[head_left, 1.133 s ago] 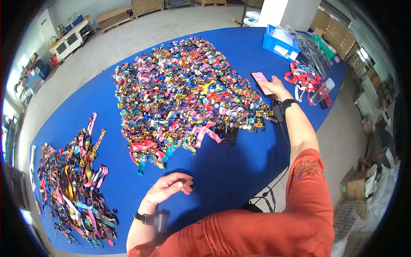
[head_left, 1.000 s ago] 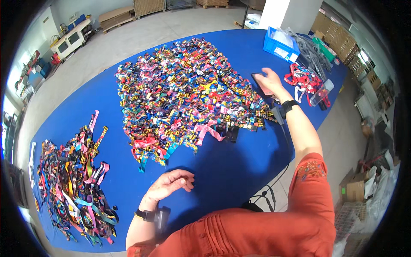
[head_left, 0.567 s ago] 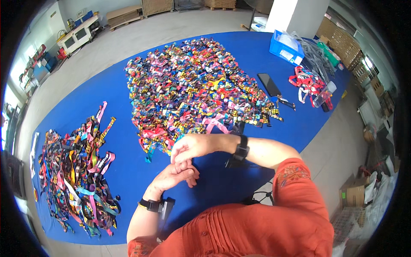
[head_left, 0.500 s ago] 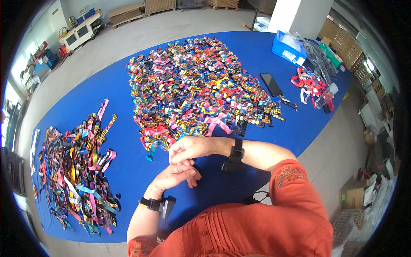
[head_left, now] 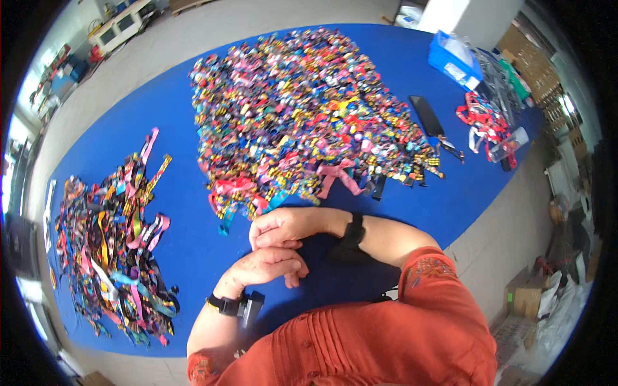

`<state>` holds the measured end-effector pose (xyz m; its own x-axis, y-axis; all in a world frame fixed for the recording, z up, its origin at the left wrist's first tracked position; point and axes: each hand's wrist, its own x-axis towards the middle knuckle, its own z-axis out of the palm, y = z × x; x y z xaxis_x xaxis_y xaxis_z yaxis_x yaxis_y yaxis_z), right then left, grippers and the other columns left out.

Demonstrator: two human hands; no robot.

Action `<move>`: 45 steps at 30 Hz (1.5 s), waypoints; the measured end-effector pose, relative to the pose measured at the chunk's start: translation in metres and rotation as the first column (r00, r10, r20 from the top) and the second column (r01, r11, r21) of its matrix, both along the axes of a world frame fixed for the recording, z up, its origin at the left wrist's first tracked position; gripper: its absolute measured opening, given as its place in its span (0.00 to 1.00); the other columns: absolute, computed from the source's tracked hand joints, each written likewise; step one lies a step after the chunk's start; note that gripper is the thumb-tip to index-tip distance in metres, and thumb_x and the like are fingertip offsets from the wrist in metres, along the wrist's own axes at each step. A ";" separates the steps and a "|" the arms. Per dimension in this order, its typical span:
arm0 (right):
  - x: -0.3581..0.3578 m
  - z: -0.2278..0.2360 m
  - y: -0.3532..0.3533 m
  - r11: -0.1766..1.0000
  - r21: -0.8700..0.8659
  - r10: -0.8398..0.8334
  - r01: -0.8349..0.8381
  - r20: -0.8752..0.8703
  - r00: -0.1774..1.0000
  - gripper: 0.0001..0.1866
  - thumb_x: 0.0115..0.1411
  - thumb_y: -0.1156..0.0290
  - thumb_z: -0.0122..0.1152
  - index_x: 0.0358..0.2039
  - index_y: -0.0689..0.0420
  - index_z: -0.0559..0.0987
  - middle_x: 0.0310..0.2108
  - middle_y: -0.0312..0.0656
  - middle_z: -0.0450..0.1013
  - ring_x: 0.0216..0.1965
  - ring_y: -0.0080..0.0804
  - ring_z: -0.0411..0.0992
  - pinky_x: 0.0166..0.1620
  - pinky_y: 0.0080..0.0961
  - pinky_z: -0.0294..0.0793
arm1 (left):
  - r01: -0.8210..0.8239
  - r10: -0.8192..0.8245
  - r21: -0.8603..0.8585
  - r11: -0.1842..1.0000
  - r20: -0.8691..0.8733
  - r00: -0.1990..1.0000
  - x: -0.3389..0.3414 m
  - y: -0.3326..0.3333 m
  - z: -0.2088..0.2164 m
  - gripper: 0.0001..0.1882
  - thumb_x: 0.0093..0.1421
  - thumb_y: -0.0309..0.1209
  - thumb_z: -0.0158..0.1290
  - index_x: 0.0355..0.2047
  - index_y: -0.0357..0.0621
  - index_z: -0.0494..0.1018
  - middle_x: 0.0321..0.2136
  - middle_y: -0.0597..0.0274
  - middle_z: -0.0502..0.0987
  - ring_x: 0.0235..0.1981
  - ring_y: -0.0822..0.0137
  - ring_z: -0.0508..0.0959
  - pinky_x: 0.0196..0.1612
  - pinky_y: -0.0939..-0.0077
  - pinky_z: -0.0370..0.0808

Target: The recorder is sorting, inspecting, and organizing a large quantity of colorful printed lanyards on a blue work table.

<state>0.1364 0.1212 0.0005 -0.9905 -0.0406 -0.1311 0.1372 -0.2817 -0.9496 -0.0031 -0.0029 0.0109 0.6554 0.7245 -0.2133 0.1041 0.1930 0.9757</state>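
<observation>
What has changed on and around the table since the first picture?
The right hand has let go of the phone, which now lies on the blue table, and has moved left to rest against the left hand. The left hand stayed roughly in place, as did both piles of straps.
</observation>
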 end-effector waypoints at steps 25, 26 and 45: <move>0.004 0.008 -0.024 0.887 0.358 -0.290 0.291 -0.058 0.955 0.11 0.69 0.65 0.55 0.42 0.57 0.81 0.29 0.27 0.75 0.24 0.10 0.65 0.26 0.12 0.64 | -0.002 0.011 -0.072 0.997 0.123 0.992 0.003 -0.005 -0.015 0.22 0.73 0.39 0.43 0.45 0.27 0.76 0.38 0.48 0.80 0.35 0.59 0.84 0.37 0.67 0.84; 0.004 0.006 -0.025 0.886 0.360 -0.288 0.291 -0.066 0.955 0.11 0.69 0.65 0.55 0.42 0.57 0.81 0.29 0.27 0.75 0.24 0.10 0.65 0.26 0.12 0.64 | -0.012 0.023 -0.088 0.996 0.127 0.992 0.004 -0.005 -0.014 0.22 0.73 0.39 0.44 0.44 0.27 0.76 0.37 0.48 0.80 0.35 0.59 0.84 0.37 0.67 0.84; 0.007 0.016 -0.043 0.910 0.386 -0.186 0.148 0.063 0.981 0.13 0.69 0.64 0.55 0.49 0.55 0.78 0.22 0.29 0.69 0.17 0.14 0.64 0.20 0.14 0.64 | -0.892 0.915 0.220 0.396 -0.014 0.403 -0.126 -0.028 0.047 0.11 0.64 0.33 0.56 0.38 0.36 0.76 0.27 0.63 0.78 0.23 0.73 0.79 0.22 0.80 0.74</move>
